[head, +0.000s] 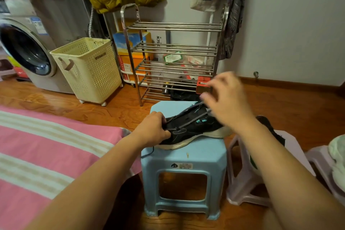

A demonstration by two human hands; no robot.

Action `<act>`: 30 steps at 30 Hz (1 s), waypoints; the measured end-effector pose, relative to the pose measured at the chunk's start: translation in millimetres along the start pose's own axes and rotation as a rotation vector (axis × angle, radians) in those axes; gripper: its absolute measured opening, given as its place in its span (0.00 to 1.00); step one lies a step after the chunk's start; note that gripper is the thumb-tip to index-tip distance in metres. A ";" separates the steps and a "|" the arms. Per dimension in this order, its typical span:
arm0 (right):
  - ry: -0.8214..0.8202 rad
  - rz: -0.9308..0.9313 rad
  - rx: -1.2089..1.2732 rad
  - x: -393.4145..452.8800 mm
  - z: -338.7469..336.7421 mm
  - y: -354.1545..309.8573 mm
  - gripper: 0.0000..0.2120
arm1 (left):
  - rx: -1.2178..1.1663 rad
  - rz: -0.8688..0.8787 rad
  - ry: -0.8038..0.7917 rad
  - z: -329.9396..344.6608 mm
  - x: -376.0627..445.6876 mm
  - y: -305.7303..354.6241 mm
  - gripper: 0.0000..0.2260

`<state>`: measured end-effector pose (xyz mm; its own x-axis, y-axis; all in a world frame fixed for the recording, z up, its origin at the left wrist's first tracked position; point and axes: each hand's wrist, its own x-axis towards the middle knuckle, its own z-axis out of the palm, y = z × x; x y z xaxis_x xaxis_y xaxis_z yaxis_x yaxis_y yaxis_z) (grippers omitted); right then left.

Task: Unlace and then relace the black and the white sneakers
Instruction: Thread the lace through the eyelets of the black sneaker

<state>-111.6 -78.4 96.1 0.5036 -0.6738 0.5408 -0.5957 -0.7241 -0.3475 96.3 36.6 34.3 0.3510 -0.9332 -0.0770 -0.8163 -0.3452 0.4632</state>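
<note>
Black sneaker (194,130) on blue plastic stool (186,157); left hand (151,132) grips its toe end, right hand (224,99) pinches the lace (188,122) above the tongue. White sneaker (337,157) on lilac stool at far right. Cream laundry basket (87,67): contents hidden.

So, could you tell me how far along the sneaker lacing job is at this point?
Nothing looks finished. In hand: the black sneaker lies on the blue stool, partly laced; the left hand grips it and the right hand pulls its lace. Left: the white sneaker, untouched at the right edge.
</note>
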 end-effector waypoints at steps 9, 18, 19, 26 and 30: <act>-0.459 -0.279 -0.249 -5.2 43.3 -23.5 0.19 | 0.077 0.065 0.000 -1.9 0.3 -5.6 0.15; -0.498 -0.290 -0.402 -10.7 37.4 -32.1 0.10 | 0.037 0.130 0.072 4.3 -2.4 -9.4 0.20; -0.490 -0.286 -0.416 -12.6 36.5 -33.1 0.09 | 0.050 0.138 0.071 4.5 -2.0 -9.5 0.22; -0.435 -0.307 -0.467 -18.7 38.7 -49.3 0.11 | 0.080 0.135 0.054 5.8 -3.3 -9.2 0.24; -0.103 -0.086 -0.370 -6.3 22.5 -27.1 0.12 | 0.069 0.122 0.049 5.3 -4.1 -11.6 0.24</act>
<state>-84.6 -57.8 84.8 0.6106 -0.6374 0.4700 -0.7243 -0.6895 0.0057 101.9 43.9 24.6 0.2677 -0.9633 0.0205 -0.8835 -0.2370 0.4041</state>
